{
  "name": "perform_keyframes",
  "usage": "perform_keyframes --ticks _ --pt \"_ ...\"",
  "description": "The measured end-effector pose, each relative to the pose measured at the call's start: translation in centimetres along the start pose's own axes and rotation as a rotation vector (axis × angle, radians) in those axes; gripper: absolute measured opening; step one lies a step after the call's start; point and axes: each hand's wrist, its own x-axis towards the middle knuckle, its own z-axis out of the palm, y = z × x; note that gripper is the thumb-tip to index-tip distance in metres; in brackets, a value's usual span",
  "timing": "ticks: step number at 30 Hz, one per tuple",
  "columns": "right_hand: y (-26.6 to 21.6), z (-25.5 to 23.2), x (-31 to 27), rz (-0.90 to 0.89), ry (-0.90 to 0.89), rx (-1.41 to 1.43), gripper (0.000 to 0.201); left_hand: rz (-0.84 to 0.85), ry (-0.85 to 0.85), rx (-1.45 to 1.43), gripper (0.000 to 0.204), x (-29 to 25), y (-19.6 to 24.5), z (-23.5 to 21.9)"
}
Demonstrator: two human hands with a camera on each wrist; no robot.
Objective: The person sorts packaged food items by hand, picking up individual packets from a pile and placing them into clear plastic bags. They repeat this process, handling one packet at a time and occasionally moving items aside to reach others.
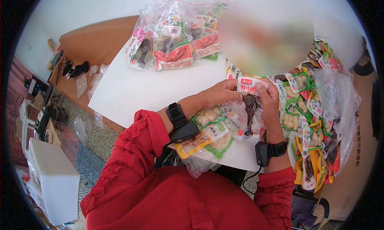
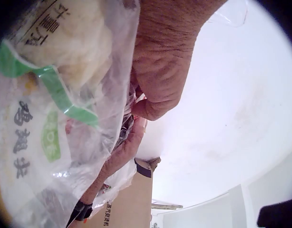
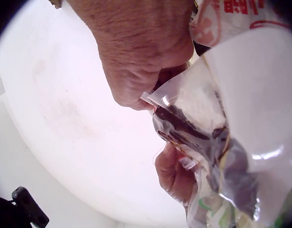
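Note:
Both hands meet over the white table [image 1: 132, 90] at a clear plastic bag [image 1: 216, 126] stuffed with snack packets. My left hand [image 1: 224, 93] grips the bag's upper edge, and in the left wrist view the left hand [image 2: 160, 71] shows beside the clear plastic bag [image 2: 55, 118]. My right hand [image 1: 269, 98] pinches a small packet with a red-and-white label [image 1: 248, 86] and dark contents. In the right wrist view the right hand [image 3: 141, 52] holds that dark-filled packet [image 3: 198, 137] by its top.
A second filled clear bag [image 1: 176, 34] lies at the table's far side. Several loose snack packets [image 1: 308, 110] are piled along the right. A cardboard box [image 1: 352, 150] stands at the right, a brown bench [image 1: 96, 42] behind the table, and a white box [image 1: 52, 178] on the floor left.

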Motion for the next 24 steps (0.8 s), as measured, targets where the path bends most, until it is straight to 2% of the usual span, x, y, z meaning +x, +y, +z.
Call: perform_keyframes --ticks 24 --pt "-0.35 0.22 -0.08 -0.001 0.012 -0.013 0.014 0.011 -0.016 0.011 0.03 0.15 -0.28 -0.14"
